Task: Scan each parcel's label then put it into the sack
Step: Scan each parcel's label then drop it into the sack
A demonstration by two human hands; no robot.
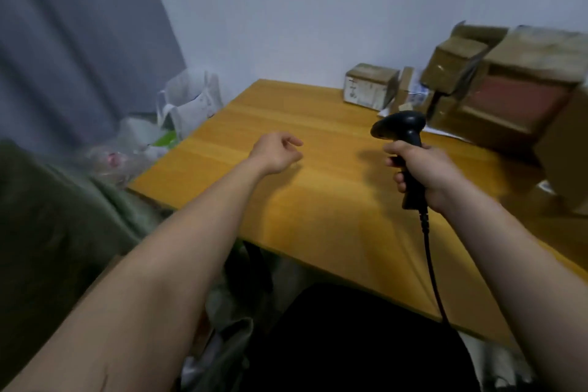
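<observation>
A pale wall and a grey curtain [73, 41] back the scene; a wooden table [318, 200] occupies the centre of the head view. Cardboard parcels [509, 83] are stacked at the table's far right corner, against the wall, with one small parcel [370, 86] standing apart just to their left; its label side faces the person, which suits scanning. A white bag [191, 102] stands off the table's far left edge, and a dark green fabric mass [47, 216] lies at the person's left; which of these is the sack cannot be determined, as the picture is blurred. The right hand [426, 175] is wrapped firmly around the grip of a black barcode scanner [404, 137], head tilted toward the parcels; its cable [429, 264] trails down over the near table edge. The left hand [276, 153] hovers above the bare table centre, fingers loosely curled, holding nothing, apparently free to fetch a parcel. No parcel is in hand; judged from this, the next step is picking one for scanning.
</observation>
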